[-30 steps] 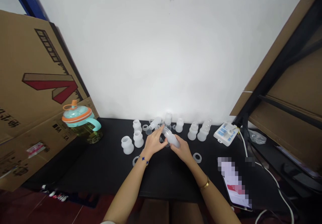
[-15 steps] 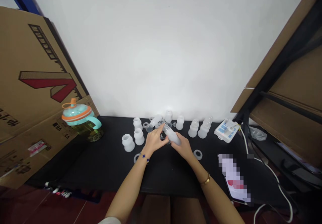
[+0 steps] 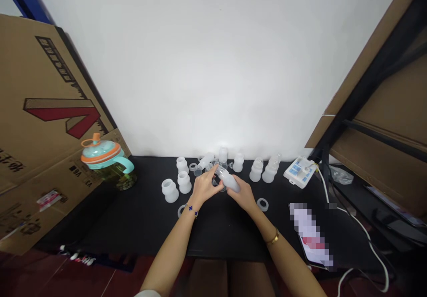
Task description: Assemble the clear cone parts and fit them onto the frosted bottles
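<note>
Well left of the bottle (image 3: 231, 183), three open jars (image 3: 170, 192) stand on the table (image 3: 140, 225), and a ring (image 3: 180, 211) lies partly behind your left wrist. Your left forearm rises from the lower left towards the bottle, palm down. The fingers of your left hand (image 3: 204, 189) are partly closed, the forefinger reaching to the clear top (image 3: 220, 171) and the thumb bent in near the bottle's neck; how firmly they pinch, you cannot tell from here. The bottle itself is between your hands, tilted, with its clear top up and to the left. It is best to press evenly about the rim, in line with the body, since a push from one side could seat the top crooked. Your right hand (image 3: 244, 197) comes in from the lower right, its fingers curled closed around the bottle's base. Grip there firmly but lightly, as the wall looks soft and may give. Right of the bottle lies another ring (image 3: 263, 209), and beyond it, further back, stand topped bottles (image 3: 255, 174)
</note>
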The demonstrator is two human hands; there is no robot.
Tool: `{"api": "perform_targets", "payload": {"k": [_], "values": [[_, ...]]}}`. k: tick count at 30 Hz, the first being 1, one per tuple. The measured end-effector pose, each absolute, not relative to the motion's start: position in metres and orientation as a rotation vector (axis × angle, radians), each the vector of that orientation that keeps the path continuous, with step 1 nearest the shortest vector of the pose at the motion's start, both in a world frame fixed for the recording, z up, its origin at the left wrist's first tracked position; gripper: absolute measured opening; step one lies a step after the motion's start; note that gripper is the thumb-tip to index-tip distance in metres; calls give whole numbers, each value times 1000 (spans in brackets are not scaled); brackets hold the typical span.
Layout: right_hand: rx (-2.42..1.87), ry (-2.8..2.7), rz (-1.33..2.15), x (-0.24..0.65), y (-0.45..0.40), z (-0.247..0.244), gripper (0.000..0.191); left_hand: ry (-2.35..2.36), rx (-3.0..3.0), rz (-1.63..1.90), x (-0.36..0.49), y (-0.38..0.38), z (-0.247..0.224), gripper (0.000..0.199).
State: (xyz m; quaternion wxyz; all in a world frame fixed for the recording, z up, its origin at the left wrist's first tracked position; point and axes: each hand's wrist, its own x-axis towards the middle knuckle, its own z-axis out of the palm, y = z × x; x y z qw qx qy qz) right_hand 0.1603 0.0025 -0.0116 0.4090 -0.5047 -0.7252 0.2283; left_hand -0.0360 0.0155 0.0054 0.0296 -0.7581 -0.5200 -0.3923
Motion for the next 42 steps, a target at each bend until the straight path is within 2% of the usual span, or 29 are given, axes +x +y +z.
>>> {"api": "perform_targets", "payload": {"k": [10,14,25,34,42], "values": [[-1113,-1630,897,160,7,-13,50,-1624,-2407,-1345,-34,14,7,73],[-1051,-1604,991,159,8,-11,45,-1633,-2475,-1376,-34,13,9,74],[-1267,-1796,425,160,7,-17,48,-1513,-2454,-1289,-34,12,9,66],[-1337,-1859,331,160,3,-15,52,-1485,-2391,-1135,-33,11,10,65],[-1329,-1833,337,160,3,-16,52,-1513,-2341,-1140,-33,13,6,64]]}}
